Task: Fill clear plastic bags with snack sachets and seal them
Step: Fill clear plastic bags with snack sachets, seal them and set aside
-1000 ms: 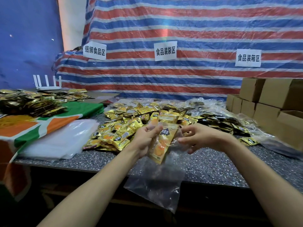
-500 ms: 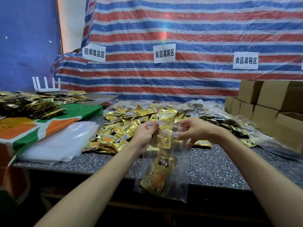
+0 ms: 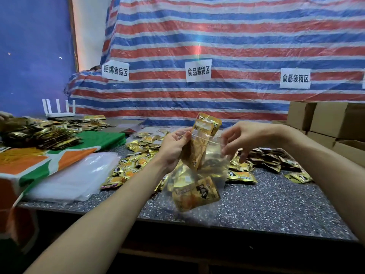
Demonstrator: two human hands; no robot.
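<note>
I hold a clear plastic bag (image 3: 215,159) up over the speckled table (image 3: 266,202). My left hand (image 3: 173,147) grips the bag's left top edge together with a gold snack sachet (image 3: 201,139) that stands half in the mouth, its top sticking out. My right hand (image 3: 243,139) pinches the bag's right top edge. One gold sachet (image 3: 195,192) lies at the bottom of the bag. A heap of loose gold sachets (image 3: 138,157) lies behind my hands.
A stack of empty clear bags (image 3: 73,178) lies at the left by an orange, green and white cloth (image 3: 49,157). Bundled sachets (image 3: 39,133) and a white router (image 3: 59,109) sit far left. Cardboard boxes (image 3: 325,123) stand at the right. More sachets (image 3: 276,157) lie at the right.
The first sachet dropped from the bag's mouth to its bottom. My hands lifted the bag higher, and a second sachet now stands upright in the mouth.
</note>
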